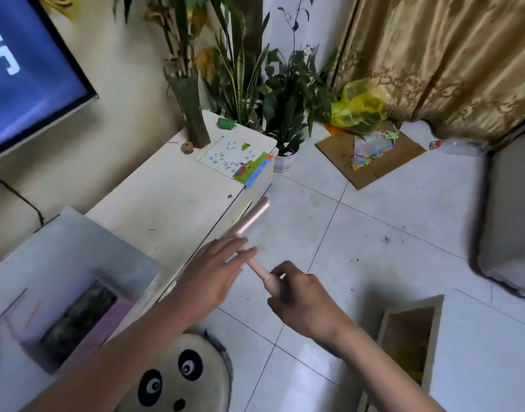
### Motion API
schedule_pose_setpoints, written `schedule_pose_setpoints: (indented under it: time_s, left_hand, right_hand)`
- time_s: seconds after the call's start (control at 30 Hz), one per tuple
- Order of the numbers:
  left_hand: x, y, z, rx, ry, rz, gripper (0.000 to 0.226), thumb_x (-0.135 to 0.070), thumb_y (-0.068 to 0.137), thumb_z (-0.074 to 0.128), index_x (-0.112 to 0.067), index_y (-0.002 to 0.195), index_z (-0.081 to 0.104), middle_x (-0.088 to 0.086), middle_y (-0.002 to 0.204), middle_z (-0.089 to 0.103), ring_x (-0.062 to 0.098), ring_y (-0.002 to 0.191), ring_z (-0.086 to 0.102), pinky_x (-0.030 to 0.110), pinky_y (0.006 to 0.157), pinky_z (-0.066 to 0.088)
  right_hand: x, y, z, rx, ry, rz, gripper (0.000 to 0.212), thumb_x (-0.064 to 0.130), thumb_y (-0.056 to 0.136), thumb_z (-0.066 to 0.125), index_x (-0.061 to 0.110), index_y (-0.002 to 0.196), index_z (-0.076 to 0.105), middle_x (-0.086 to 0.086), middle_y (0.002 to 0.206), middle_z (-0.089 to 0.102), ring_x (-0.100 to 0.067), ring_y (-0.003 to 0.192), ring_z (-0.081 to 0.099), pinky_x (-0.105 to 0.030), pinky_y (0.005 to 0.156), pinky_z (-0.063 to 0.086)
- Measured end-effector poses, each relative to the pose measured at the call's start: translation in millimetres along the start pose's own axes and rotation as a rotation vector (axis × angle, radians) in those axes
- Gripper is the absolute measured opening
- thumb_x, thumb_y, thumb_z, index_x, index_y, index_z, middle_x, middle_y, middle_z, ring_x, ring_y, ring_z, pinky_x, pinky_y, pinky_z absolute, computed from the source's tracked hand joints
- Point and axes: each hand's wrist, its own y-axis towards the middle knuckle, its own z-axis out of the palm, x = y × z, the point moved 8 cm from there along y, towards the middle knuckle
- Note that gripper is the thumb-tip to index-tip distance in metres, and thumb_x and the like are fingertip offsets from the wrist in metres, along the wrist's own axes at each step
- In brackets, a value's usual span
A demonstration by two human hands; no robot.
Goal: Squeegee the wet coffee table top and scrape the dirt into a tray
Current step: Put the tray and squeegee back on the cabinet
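Panda-faced round thing (178, 379): nearest us, at the bottom edge. Its lower part is cut off, and we cannot tell whether it is a stool or a cushion.
Squeegee (255, 217): pink, held in the air over the floor tiles (374, 263), just off the front edge of the cream cabinet (166, 203). It slants up and away from us. Motion blur smears it, so we cannot make out its blade.
Right hand (305, 304): our fingers are curled round the near end of the handle and hide that end.
Left hand (213, 272): our fingers are straight and lie across the squeegee's shaft, gripping nothing. They cover its middle, and blur keeps us from saying how firmly they touch.
Clear box (77, 248): at the cabinet's near-left end, blurred and cut by the left edge. We cannot read the dark and pink contents.
Booklet (234, 157): at the cabinet's far-right corner.
Screen (26, 69): blue, top left, with only 1 corner in view.
Grey dark-edged shape (508, 218): at the right edge, blurred and cut off. We cannot tell what it is.
Cardboard box (409, 331): open, on the floor at lower right, with its near end out of view.
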Motion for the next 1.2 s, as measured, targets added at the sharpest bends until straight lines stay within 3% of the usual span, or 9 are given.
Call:
schedule_pose_setpoints:
  time_s: [0.1, 0.23, 0.33, 0.5, 0.77, 0.97, 1.03, 1.13, 1.2]
  left_hand:
    - [-7.3, 23.2, 3.4, -0.025, 0.067, 0.075, 0.040, 0.003, 0.077, 0.066, -0.012, 0.113, 0.069, 0.005, 0.109, 0.068, 0.025, 0.106, 0.064, 0.037, 0.088, 0.053]
    - [-0.8, 51.2, 9.9, 0.037, 0.179, 0.116, 0.035, 0.000, 0.071, 0.046, -0.014, 0.091, 0.071, 0.001, 0.086, 0.066, 0.021, 0.081, 0.067, 0.026, 0.064, 0.054]
    - [18.3, 65.6, 13.1, 0.071, 0.194, 0.054, 0.037, 0.009, 0.057, 0.070, -0.014, 0.086, 0.070, 0.001, 0.080, 0.065, 0.021, 0.073, 0.067, 0.027, 0.049, 0.053]
    - [64.6, 80.5, 16.5, 0.112, 0.250, -0.042, 0.041, 0.011, 0.050, 0.077, -0.014, 0.082, 0.072, 0.000, 0.070, 0.062, 0.020, 0.063, 0.065, 0.024, 0.043, 0.049]
    - [193.6, 95.8, 30.6, 0.199, 0.323, -0.107, 0.035, 0.004, 0.045, 0.080, -0.016, 0.071, 0.069, -0.001, 0.064, 0.059, 0.019, 0.062, 0.062, 0.022, 0.051, 0.049]
    - [291.6, 88.1, 61.0, 0.237, 0.347, -0.216, 0.035, 0.001, 0.040, 0.086, -0.016, 0.066, 0.070, 0.000, 0.064, 0.063, 0.019, 0.066, 0.067, 0.022, 0.056, 0.054]
    - [321.6, 82.7, 76.7, 0.248, 0.328, -0.247, 0.035, 0.000, 0.038, 0.087, -0.017, 0.065, 0.071, -0.001, 0.065, 0.064, 0.017, 0.066, 0.068, 0.021, 0.055, 0.052]
    - [348.0, 74.8, 90.1, 0.268, 0.303, -0.319, 0.033, 0.000, 0.041, 0.088, -0.015, 0.067, 0.073, 0.002, 0.073, 0.069, 0.018, 0.076, 0.071, 0.024, 0.060, 0.057]
    - [372.8, 64.4, 100.2, 0.208, 0.297, -0.411, 0.032, 0.004, 0.052, 0.083, -0.010, 0.080, 0.075, 0.012, 0.092, 0.072, 0.025, 0.092, 0.070, 0.033, 0.068, 0.059]
  right_hand:
    - [-3.2, 11.8, -10.0, 0.017, -0.010, -0.048, 0.021, 0.018, 0.086, 0.055, 0.022, 0.105, 0.046, 0.001, 0.085, 0.058, -0.018, 0.071, 0.050, -0.029, 0.062, 0.042]
    - [-5.2, 32.3, -23.1, 0.004, -0.115, -0.127, 0.025, 0.022, 0.089, 0.053, 0.019, 0.112, 0.045, -0.004, 0.094, 0.062, -0.028, 0.086, 0.056, -0.033, 0.070, 0.046]
    - [-6.1, 45.6, -32.3, -0.053, -0.256, -0.196, 0.023, 0.026, 0.093, 0.050, 0.015, 0.113, 0.045, -0.007, 0.101, 0.063, -0.033, 0.092, 0.057, -0.034, 0.067, 0.041]
    - [-6.5, 79.8, -36.6, -0.076, -0.336, -0.234, 0.025, 0.030, 0.098, 0.043, 0.014, 0.116, 0.047, -0.007, 0.111, 0.060, -0.032, 0.094, 0.058, -0.033, 0.065, 0.038]
    - [19.1, 207.5, 20.5, 0.128, -0.389, -0.215, 0.028, 0.029, 0.095, 0.053, 0.012, 0.117, 0.046, -0.011, 0.111, 0.064, -0.032, 0.099, 0.060, -0.028, 0.065, 0.031]
    - [38.3, 293.4, 99.1, 0.293, -0.403, -0.226, 0.036, 0.023, 0.092, 0.059, 0.008, 0.121, 0.044, -0.012, 0.120, 0.053, -0.030, 0.108, 0.056, -0.032, 0.082, 0.043]
    - [39.7, 318.4, 124.5, 0.339, -0.424, -0.231, 0.035, 0.021, 0.092, 0.058, 0.008, 0.121, 0.044, -0.011, 0.119, 0.051, -0.028, 0.106, 0.056, -0.032, 0.079, 0.043]
    - [43.9, 341.8, 150.5, 0.380, -0.452, -0.264, 0.033, 0.018, 0.092, 0.058, 0.009, 0.121, 0.043, -0.010, 0.118, 0.050, -0.027, 0.105, 0.056, -0.028, 0.074, 0.039]
    - [45.2, 362.0, 169.9, 0.398, -0.445, -0.259, 0.032, 0.019, 0.093, 0.057, 0.009, 0.120, 0.044, -0.009, 0.119, 0.051, -0.026, 0.106, 0.055, -0.026, 0.073, 0.036]
